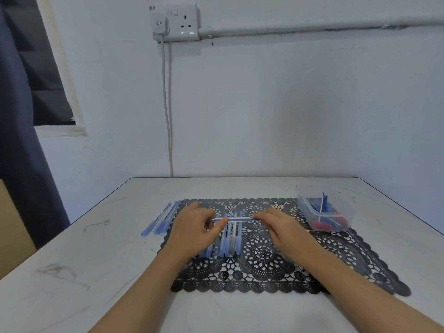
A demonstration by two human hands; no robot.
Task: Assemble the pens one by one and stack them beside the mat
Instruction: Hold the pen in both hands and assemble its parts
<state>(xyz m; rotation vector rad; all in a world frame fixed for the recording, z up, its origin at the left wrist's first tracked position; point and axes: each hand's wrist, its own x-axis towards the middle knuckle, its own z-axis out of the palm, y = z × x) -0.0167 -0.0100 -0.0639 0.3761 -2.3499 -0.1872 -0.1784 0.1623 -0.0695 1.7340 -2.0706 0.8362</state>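
A: Start at the near edge of the mat (240,290). Anything there?

B: Only the two forearms crossing it. Over the middle of the mat, the left hand (192,227) pinches one end of a blue pen (236,219) between thumb and fingers. The right hand (281,224) has its fingertips curled round the other end. The pen hangs level just above the mat, crosswise to the row of loose pens (230,239) lying under it.

A: So what might go wrong?

B: I'd judge the hands are pressing two parts together. If the ends aren't in line, the thin piece could bend or jam. If a pinch slips, the pen drops onto that row and scatters it, and round barrels roll.

A: And the lace holes?

B: A small part falling there could lodge in the mat's openwork, I'd guess.

A: Farther out?

B: Just off the mat's left edge, toward its far corner, what look like finished pens (161,221) lie side by side on the table (72,272). A careless set-down there could nudge them away from the mat.

A: And to the right?

B: A clear tub (324,210) of blue and red parts sits at the mat's far right corner, and a reaching wrist could tip it. I can't tell whether the parts have seated, because the hands cover both ends.
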